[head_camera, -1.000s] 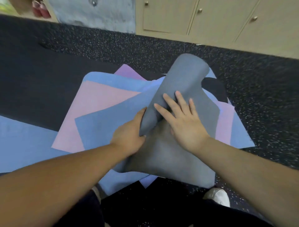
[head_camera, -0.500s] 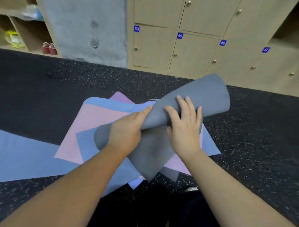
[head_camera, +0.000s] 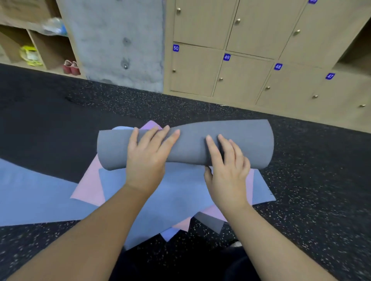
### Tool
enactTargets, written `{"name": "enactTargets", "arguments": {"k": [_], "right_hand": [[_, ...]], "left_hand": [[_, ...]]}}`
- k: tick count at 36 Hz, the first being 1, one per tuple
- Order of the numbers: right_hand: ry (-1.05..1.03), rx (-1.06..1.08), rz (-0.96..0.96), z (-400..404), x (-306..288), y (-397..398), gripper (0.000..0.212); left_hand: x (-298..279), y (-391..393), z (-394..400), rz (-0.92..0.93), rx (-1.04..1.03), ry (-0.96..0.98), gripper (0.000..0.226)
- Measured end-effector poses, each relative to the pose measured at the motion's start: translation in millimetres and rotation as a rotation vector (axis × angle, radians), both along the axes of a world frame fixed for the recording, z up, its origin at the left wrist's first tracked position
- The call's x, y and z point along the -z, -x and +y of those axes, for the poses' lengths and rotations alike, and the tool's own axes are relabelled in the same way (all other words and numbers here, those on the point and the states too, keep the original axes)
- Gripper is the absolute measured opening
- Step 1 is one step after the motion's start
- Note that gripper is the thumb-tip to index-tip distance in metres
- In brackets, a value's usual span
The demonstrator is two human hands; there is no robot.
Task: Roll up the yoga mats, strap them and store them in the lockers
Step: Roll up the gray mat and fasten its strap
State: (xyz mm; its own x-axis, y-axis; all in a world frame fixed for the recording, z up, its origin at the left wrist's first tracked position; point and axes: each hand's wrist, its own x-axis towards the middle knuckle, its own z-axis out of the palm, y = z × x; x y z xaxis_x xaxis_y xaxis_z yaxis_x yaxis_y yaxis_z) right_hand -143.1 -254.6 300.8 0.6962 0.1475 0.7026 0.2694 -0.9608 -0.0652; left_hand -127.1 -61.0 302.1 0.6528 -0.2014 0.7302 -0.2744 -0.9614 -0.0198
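A rolled grey yoga mat [head_camera: 186, 144] lies crosswise atop blue and pink mats [head_camera: 180, 192] on the speckled floor [head_camera: 321, 180]; the left hand [head_camera: 147, 158] and right hand [head_camera: 226, 170] press it palms-down, fingers straight, below the numbered lockers [head_camera: 241, 76].

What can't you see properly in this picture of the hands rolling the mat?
- Head view: the middle of the rolled grey foam mat is covered by the left hand and right hand.
- Head view: most of the flat pink mat lies hidden under the flat blue mat.
- Head view: the top locker's blue number tag is cut off by the upper edge.
- Head view: no strap shows anywhere.
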Motion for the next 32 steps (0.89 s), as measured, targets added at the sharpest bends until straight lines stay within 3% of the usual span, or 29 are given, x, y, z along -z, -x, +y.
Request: {"name": "enactTargets", "arguments": {"k": [4,9,11,14,15,17,20,25,32], "right_hand": [[0.178,-0.004,0.157,-1.0,25.3,-15.6,0.085],[0.309,0.006,0.587,10.0,79.8,-25.7,0.099],[0.363,-0.018,0.708,17.9,95.9,-26.6,0.1],[0.451,-0.08,0.934,19.9,131.4,-23.4,0.085],[0.449,-0.076,0.97,18.7,143.4,-20.5,0.084],[0.451,-0.062,1.022,17.1,164.9,-13.8,0.085],[0.456,0.002,1.034,18.1,189.5,-2.9,0.095],[0.348,-0.02,1.019,9.0,234.2,5.5,0.108],[0.345,-0.015,1.076,0.6,262.0,14.9,0.102]], "left_hand": [[47.9,-3.3,10.9,0.227,-0.101,-0.189,0.088],[120.6,9.2,20.2,0.581,-0.167,-0.302,0.124],[149.8,18.6,19.3,0.691,-0.16,-0.304,0.115],[187.5,33.1,17.4,0.819,-0.112,-0.307,0.07],[196.8,35.5,15.1,0.861,-0.101,-0.301,0.065],[211.5,38.5,13.3,0.916,-0.086,-0.32,0.064],[226.0,36.8,10.5,0.961,-0.034,-0.295,0.086],[243.5,35.6,13.9,1.065,-0.017,-0.213,0.1],[280.2,46.2,12.2,1.22,-0.008,-0.22,0.114]]}}
